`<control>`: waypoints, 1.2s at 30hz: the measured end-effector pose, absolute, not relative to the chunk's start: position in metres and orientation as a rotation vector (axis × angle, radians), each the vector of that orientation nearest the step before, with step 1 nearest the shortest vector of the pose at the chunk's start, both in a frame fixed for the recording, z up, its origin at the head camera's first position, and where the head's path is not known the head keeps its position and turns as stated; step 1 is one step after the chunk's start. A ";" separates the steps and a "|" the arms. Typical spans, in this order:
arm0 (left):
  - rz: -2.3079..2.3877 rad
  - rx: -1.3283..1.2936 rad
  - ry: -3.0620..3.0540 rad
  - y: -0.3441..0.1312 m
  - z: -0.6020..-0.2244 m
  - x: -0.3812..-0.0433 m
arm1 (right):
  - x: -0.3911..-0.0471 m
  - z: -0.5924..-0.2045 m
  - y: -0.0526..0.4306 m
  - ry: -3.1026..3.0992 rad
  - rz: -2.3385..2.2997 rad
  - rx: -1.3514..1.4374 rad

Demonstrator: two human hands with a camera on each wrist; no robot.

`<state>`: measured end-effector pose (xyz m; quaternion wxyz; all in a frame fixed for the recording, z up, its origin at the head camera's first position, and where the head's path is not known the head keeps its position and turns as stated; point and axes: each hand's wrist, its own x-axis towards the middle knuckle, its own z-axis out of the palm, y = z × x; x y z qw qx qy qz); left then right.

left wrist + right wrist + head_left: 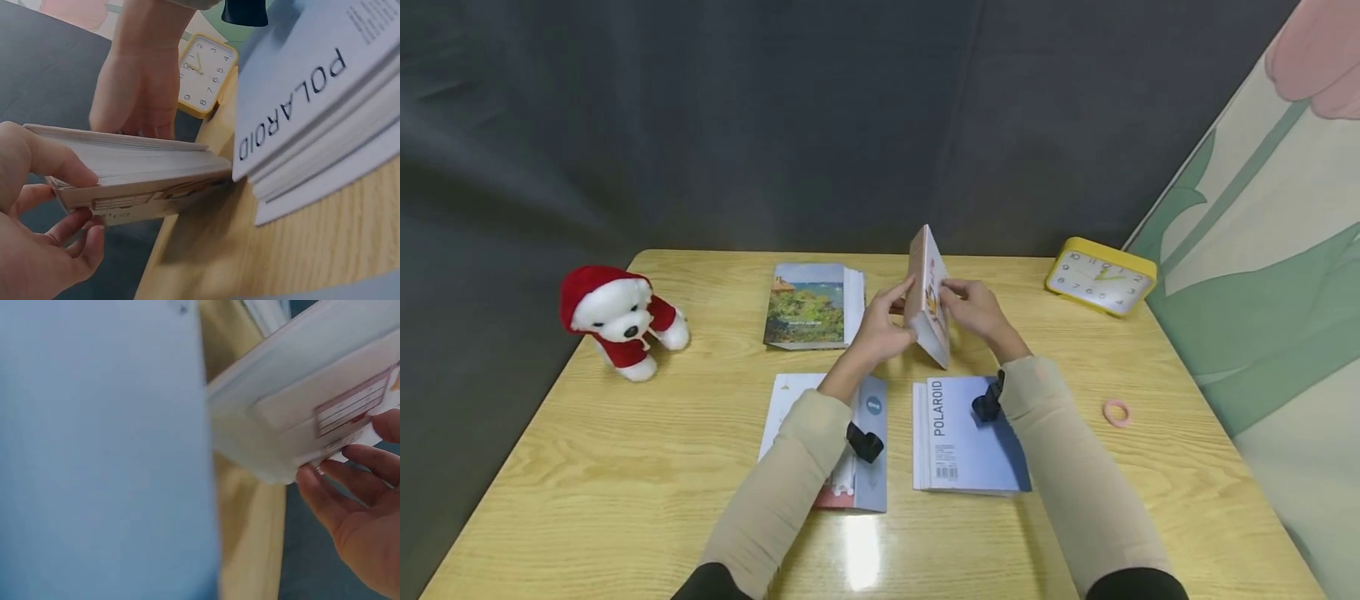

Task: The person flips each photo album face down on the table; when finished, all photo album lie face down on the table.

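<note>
A thick, light-coloured book (934, 292) stands on edge, tilted, near the back middle of the table. From its left side my left hand (883, 329) pinches it, the thumb lying over the page edges in the left wrist view. My right hand (976, 308) holds the opposite side; the right wrist view shows its thumb and fingertips at the cover's edge. Below my right wrist lies a pale blue book (973, 437) marked POLAROID. Under my left forearm is another book (872, 467), partly hidden. A book with a landscape cover (807, 308) lies behind my left hand.
A white plush dog (625, 321) in red clothes sits at the table's left edge. A yellow clock (1101, 277) stands at the back right, with a pink ring (1117, 413) nearer me. Dark curtain (820, 125) hangs behind the wooden table (647, 475).
</note>
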<state>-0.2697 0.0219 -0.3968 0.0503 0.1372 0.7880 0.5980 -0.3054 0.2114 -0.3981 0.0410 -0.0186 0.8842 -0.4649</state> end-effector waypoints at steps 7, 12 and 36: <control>1.882 0.498 2.271 0.027 -0.394 -0.270 | -0.303 -0.375 0.202 2.522 -1.794 -0.055; 1.876 0.504 2.226 0.037 -0.397 -0.271 | -0.300 -0.367 0.203 2.506 -1.806 0.017; 1.820 0.231 2.193 0.066 -0.436 -0.272 | -0.292 -0.378 0.227 2.509 -2.047 0.146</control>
